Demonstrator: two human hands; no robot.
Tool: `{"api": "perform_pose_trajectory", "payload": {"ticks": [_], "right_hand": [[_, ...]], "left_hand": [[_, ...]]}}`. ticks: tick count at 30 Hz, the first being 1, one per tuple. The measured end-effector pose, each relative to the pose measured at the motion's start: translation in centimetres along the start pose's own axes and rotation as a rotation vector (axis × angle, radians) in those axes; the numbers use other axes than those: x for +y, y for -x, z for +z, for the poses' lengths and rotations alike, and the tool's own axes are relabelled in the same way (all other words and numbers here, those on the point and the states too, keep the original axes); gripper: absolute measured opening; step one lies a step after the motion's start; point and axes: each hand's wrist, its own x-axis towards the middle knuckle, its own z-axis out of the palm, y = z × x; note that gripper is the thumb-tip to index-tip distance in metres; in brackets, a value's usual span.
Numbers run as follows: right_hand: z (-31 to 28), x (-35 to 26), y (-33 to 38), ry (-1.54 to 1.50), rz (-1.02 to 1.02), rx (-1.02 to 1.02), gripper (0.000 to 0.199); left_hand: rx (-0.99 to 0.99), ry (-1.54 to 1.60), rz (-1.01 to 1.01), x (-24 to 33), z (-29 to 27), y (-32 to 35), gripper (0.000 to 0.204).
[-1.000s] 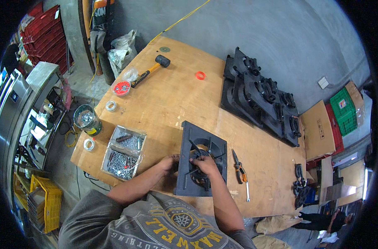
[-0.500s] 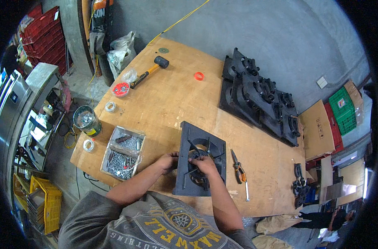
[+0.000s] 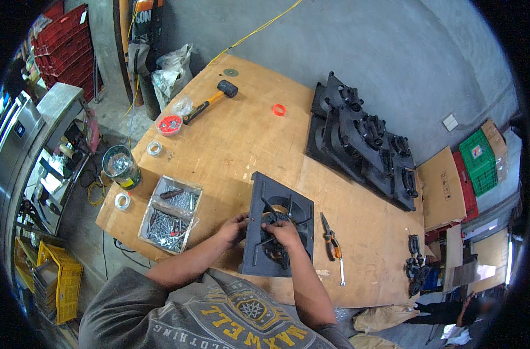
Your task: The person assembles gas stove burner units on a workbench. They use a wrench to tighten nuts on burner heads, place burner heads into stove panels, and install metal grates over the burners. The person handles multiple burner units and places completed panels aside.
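Observation:
A black square burner frame [image 3: 254,247] stands tilted at the table's near edge, with a round opening and prongs pointing inward. Inside that opening sits a dark burner ring [image 3: 275,217]. My right hand [image 3: 283,234] reaches over the frame's front, its fingers bent against the ring. At the frame's left edge is my left hand [image 3: 235,229], fingers curled and partly hidden behind the frame; what they hold does not show. Just right of the frame lie orange-and-black pliers [image 3: 330,239] and a metal wrench [image 3: 342,272].
Left of my arms sits a divided box [image 3: 171,214] of screws, beside a bucket [image 3: 121,167] of small metal parts. A mallet [image 3: 212,100], a tub of red pieces [image 3: 169,125] and an orange ring [image 3: 279,110] lie farther back. Black burner frames [image 3: 364,142] are stacked far right.
The whole view has shifted slightly. Both hands keep nearly the same places on the burner frame, with only small finger movement.

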Motion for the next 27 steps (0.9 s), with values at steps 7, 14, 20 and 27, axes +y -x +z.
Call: {"api": "perform_pose_trajectory", "payload": {"ticks": [7, 14, 20, 27], "right_hand": [[-0.7, -2.0, 1.2, 0.074, 0.049, -0.019, 0.050], [-0.2, -0.1, 0.1, 0.057, 0.058, -0.006, 0.052], [-0.3, -0.9, 0.6, 0.031, 0.052, -0.014, 0.051], [-0.6, -1.3, 1.0, 0.008, 0.038, -0.021, 0.046]], "left_hand": [[0.025, -0.029, 0.053, 0.0, 0.2, 0.0, 0.031], [0.018, -0.375, 0.021, 1.7, 1.1, 1.1, 0.037], [0.052, -0.999, 0.285, 0.8, 0.0, 1.1, 0.021], [0.129, -1.503, 0.556, 3.4, 0.9, 3.5, 0.028]]}}
